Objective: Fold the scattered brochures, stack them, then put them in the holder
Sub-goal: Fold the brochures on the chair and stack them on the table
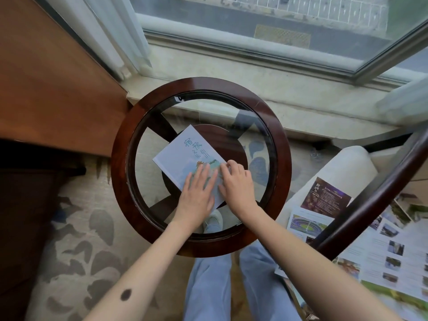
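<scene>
Patterned carpet (pixel 81 239) is seen nearest; unfolded brochures (pixel 389 251) are spread on chair (pixel 342 167) at right. On round glass tabletop (pixel 120 144), folded brochure (pixel 183 151) is pressed at centre by flat left hand (pixel 196 193) and by bent fingertips of right hand (pixel 236 184), neither gripping. Window (pixel 278 31) is seen beyond.

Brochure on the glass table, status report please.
Left hand flat on brochure. Right hand fingertips at its edge, grip unclear. Loose brochures spread on chair.
</scene>
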`<state>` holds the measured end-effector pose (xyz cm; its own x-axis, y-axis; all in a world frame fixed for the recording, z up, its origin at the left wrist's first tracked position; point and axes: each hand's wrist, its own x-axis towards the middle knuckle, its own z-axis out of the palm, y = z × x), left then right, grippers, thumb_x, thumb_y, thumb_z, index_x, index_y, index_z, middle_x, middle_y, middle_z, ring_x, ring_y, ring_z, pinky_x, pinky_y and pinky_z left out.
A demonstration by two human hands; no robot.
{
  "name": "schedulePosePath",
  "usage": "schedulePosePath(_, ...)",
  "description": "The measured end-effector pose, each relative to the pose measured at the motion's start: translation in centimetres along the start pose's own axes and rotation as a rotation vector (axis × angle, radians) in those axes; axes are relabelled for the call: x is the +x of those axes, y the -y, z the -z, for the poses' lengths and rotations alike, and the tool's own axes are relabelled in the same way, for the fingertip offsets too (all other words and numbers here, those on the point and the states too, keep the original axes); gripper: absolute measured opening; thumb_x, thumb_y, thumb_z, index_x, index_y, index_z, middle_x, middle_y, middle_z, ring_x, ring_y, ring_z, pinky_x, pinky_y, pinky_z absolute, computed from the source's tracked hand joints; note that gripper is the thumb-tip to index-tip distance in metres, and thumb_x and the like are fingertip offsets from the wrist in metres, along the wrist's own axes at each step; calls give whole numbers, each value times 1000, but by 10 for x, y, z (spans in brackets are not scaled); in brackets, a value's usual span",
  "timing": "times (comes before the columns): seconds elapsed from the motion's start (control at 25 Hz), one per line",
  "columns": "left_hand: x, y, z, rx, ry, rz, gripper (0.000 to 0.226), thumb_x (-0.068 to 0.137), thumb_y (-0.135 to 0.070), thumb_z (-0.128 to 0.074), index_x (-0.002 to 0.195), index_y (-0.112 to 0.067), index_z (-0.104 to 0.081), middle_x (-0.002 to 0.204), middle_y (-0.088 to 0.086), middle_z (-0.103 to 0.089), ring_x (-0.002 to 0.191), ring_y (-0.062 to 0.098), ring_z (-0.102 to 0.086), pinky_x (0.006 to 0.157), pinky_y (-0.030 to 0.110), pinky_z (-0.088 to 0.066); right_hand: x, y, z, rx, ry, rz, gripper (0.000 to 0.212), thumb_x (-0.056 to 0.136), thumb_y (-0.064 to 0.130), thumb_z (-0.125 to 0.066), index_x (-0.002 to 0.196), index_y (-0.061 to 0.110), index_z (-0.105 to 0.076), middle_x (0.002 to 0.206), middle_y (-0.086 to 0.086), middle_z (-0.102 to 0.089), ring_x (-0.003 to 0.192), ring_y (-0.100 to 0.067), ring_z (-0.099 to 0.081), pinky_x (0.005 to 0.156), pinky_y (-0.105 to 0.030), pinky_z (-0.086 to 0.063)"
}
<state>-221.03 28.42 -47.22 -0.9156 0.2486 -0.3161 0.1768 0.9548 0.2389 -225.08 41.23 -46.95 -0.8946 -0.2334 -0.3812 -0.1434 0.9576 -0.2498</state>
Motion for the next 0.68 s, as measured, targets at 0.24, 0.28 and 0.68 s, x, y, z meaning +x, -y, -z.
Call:
schedulePosePath(0.24, 6, 21, -29, 186, 183, -110, 76, 91, -57, -33, 143, -21, 10, 156, 13, 7, 145, 33, 1, 114, 56, -4, 1, -10, -12, -42, 142, 63, 75, 81, 29, -64, 141, 4, -25, 142, -16, -33, 122, -31, -39, 92, -38, -37)
schedulePosePath(0.28, 9, 26, -30, 205, 170, -101, 76, 90, -60, -30, 143, -22, 9, 157, 11, 4, 145, 32, 1, 114, 56, -4, 2, -10, -13, -45, 142, 65, 76, 80, 28, -65, 140, 4, -25, 140, -16, -35, 119, -30, -40, 91, -38, -38)
schedulePosePath(0.68, 39, 64, -9, 161, 135, 148, 83, 87, -66, -22, 143, -22, 21, 157, 9, 15, 145, 27, 13, 117, 45, 4, 5, -7, -10, -56, 118, 58, 74, 80, 27, -66, 138, 4, -26, 136, -15, -36, 113, -28, -42, 88, -36, -40)
